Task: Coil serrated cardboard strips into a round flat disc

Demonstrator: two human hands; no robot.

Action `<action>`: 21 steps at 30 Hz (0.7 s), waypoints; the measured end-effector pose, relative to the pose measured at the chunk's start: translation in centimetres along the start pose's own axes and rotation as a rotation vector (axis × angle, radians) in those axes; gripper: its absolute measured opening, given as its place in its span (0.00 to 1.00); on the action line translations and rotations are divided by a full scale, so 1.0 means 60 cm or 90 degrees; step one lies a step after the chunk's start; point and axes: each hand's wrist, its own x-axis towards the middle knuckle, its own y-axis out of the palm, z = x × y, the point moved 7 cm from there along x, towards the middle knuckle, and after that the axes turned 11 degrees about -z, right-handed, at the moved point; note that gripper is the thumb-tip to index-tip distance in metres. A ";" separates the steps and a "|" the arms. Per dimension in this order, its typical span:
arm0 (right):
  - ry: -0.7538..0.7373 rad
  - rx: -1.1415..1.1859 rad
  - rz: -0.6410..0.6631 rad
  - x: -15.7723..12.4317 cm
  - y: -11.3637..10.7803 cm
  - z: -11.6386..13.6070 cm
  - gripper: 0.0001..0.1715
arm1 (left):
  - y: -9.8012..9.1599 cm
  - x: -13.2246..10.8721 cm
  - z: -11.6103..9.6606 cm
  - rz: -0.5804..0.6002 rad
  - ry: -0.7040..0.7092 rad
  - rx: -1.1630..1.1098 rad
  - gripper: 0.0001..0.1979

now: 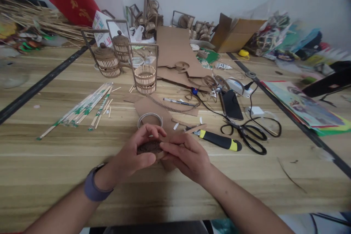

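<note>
left hand (pixel 136 154) fingers curled round the dark disc (pixel 149 147); right hand (pixel 187 154) pinching a cardboard strip (pixel 175 137) against its edge; looks mid-wrap; next bit wants steady tension

- The left forearm (pixel 63 210) enters from the lower left and the right forearm (pixel 246 208) from the lower right, and the 2 converge at the middle.
- The left hand (pixel 134 157) is curled in a grasp, with its fingers (pixel 152 128) arched over the top and the thumb tucked underneath.
- The right hand (pixel 189 157) lies back up, its fingers pinched together and pointing left.
- The 2 hands touch at the fingertips.
</note>
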 end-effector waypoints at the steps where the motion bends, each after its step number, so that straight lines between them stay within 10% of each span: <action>1: -0.049 -0.001 -0.001 -0.003 -0.001 0.006 0.07 | 0.002 -0.001 -0.001 0.012 0.006 -0.016 0.20; 14: -0.401 -0.266 0.002 -0.021 -0.011 0.062 0.14 | 0.006 -0.002 0.002 -0.052 0.010 0.156 0.29; 21: -0.359 -0.247 0.009 -0.023 -0.008 0.048 0.18 | -0.004 -0.004 0.010 -0.158 -0.020 0.183 0.33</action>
